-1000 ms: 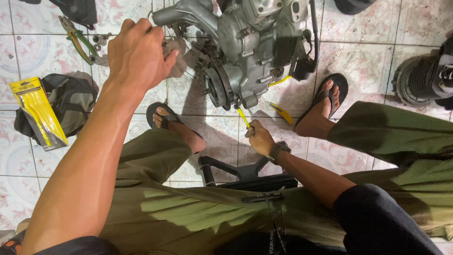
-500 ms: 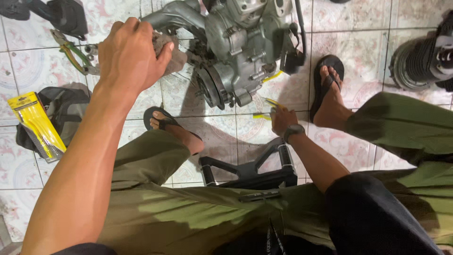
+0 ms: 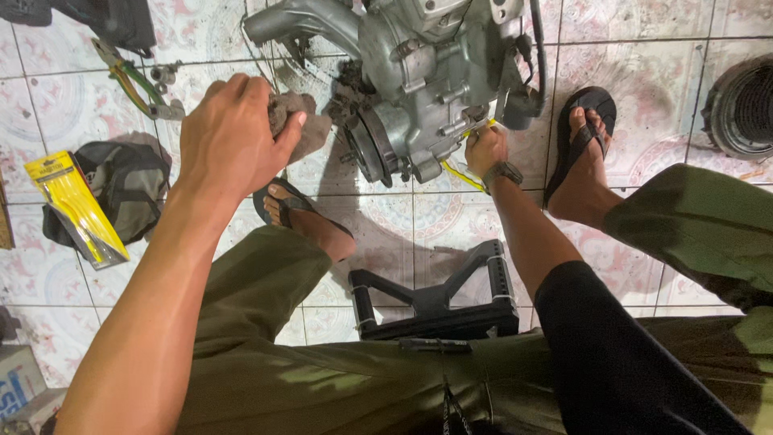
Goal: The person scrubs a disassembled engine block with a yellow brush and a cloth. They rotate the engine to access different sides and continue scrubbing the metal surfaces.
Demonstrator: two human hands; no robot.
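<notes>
A: Currently, state the position of the left hand (image 3: 233,137).

B: It is raised over the tiled floor (image 3: 451,234), just left of the grey engine block (image 3: 427,89). The fingers are curled tight round a dirty brownish rag (image 3: 294,121); the thumb presses on the rag's right edge. Half a second earlier the same hand sat higher in the view with the same closed grasp, so the grip is unchanged.

A: And the right hand (image 3: 485,151)?

B: It touches the lower right edge of the engine block, beside a yellow-handled tool (image 3: 465,173). The fingers are bent inward at the casing; whether they clamp the tool or only the casing cannot be told. A watch is on the wrist. One second ago this hand was lower, on the floor between the feet, well apart from the engine. It has since moved up to the casing.

A: Location of the engine block?

B: On the floor, ahead of both sandalled feet, with its round clutch-side opening facing the person. It fills more of the view than before.

A: Surrounding items?

B: A black stool (image 3: 439,302) between the legs, a yellow packet (image 3: 72,205) lying on a grey bag (image 3: 121,189) at left, pliers (image 3: 133,84) at upper left.
</notes>
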